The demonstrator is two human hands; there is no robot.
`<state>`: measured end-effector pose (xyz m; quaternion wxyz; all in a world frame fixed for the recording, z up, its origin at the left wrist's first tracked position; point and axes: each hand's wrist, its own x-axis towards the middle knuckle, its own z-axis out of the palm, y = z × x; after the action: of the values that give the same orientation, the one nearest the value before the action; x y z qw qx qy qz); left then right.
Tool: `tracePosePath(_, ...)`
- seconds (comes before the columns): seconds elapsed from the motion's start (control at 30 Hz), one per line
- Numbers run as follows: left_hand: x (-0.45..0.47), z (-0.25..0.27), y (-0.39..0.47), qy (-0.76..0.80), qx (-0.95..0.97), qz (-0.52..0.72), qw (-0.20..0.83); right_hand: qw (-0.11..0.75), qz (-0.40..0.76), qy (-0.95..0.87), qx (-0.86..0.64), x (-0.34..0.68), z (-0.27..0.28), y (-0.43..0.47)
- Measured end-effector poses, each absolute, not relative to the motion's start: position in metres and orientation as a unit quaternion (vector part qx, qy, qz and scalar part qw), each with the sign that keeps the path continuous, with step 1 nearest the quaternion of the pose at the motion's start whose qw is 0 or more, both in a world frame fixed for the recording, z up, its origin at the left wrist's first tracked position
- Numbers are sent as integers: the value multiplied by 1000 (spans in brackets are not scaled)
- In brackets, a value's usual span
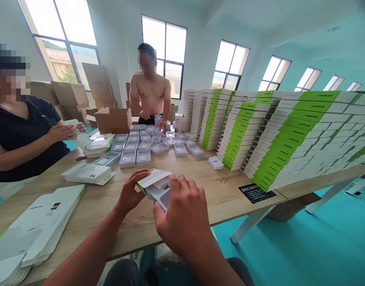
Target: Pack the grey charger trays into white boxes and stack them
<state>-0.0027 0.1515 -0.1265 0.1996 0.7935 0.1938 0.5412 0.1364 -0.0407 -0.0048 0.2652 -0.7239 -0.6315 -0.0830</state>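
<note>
Close in front of me, over the table's front edge, my left hand (132,190) grips a white cardboard box (155,178) with a green edge. My right hand (182,210) has its fingers around a pale grey tray (163,197), which sits partly inside the box's open end. Small contents show in the tray, too unclear to name. My right fingers hide part of both. Beyond my hands, several similar open trays (143,156) lie on the wooden table (200,202).
Flat white box blanks (51,222) are stacked at the left, near a white box (89,172). Tall stacks of white-and-green boxes (277,159) line the right. A black printed sheet (255,192) lies by them. Two people work across the table near an open carton (113,121).
</note>
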Motion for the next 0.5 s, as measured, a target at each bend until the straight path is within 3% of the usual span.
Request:
tracePosePath(0.13, -3, -125, 152, 209, 784, 547, 208, 304, -96, -610, -726, 122, -8, -37)
tracePosePath(0.37, -5, -119, 149, 209, 785, 552, 187, 265, -95, -617, -735, 117, -9, -31)
tracePosePath(0.5, -4, -122, 150, 205, 789, 542, 206, 290, -105, -613, -727, 122, -17, -29)
